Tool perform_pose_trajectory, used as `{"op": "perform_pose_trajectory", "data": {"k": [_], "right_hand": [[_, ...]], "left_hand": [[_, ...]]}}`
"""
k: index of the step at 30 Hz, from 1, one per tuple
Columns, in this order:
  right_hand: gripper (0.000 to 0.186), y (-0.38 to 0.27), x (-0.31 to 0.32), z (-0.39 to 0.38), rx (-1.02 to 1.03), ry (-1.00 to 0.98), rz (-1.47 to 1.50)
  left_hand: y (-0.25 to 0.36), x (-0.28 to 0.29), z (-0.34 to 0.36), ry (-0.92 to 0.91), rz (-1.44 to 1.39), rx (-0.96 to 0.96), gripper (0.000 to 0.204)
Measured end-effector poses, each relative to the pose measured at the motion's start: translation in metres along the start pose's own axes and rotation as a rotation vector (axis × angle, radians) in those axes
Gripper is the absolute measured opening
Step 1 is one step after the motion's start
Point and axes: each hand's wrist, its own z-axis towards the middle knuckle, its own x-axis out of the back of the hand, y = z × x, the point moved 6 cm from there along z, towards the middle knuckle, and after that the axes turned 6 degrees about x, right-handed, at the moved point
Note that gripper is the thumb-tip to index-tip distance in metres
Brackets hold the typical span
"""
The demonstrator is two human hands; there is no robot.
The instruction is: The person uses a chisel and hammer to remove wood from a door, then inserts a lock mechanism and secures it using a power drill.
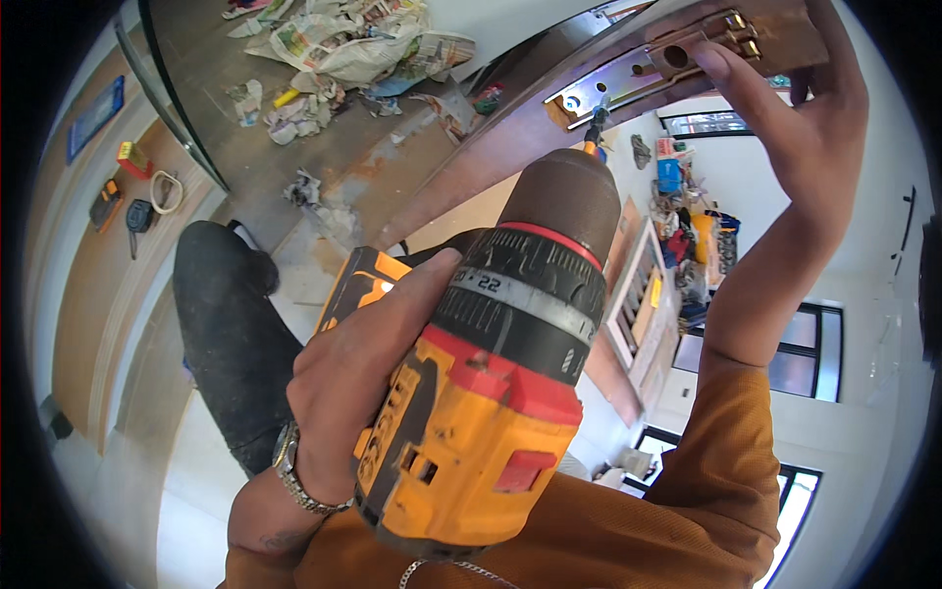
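My left hand (343,368), with a metal watch on its wrist, is wrapped round the handle of a yellow and black cordless drill (476,393). The drill tilts up and away, and a driver bit (596,126) sticks out of its chuck. The bit's tip meets the lower end of a shiny metal lock faceplate (623,86) set in the edge of a brown door (530,142); whether a screw sits there is hard to make out. Brass-coloured bolts (743,34) show at the plate's upper end. My right hand (814,123) grips the door edge there, thumb on the near face, fingers mostly hidden behind.
Crumpled newspaper (334,44) litters the floor at the upper left. A wooden ledge (103,304) at far left bears a tape measure (140,214), a tape roll (167,192) and a small red and yellow box (134,159). Mixed clutter (687,236) lies beyond my right forearm.
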Motion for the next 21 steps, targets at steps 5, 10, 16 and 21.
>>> {"op": "perform_pose_trajectory", "data": {"k": [5,10,16,21], "right_hand": [[0.057,0.005,0.007,-0.001,0.205,-0.183,-0.198],[0.042,0.003,-0.001,0.003,0.111,-0.394,-0.132],[0.037,0.018,0.007,0.003,-0.110,-0.467,-0.014],[0.035,-0.012,-0.010,0.009,0.059,-0.378,-0.297]], "left_hand": [[-0.009,0.007,-0.005,0.022,0.027,0.036,0.055],[-0.027,0.008,-0.009,-0.089,-0.011,0.175,0.057],[-0.047,0.008,-0.025,-0.181,-0.256,0.541,0.057],[-0.053,0.010,-0.031,-0.150,-0.177,0.449,0.056]]}}
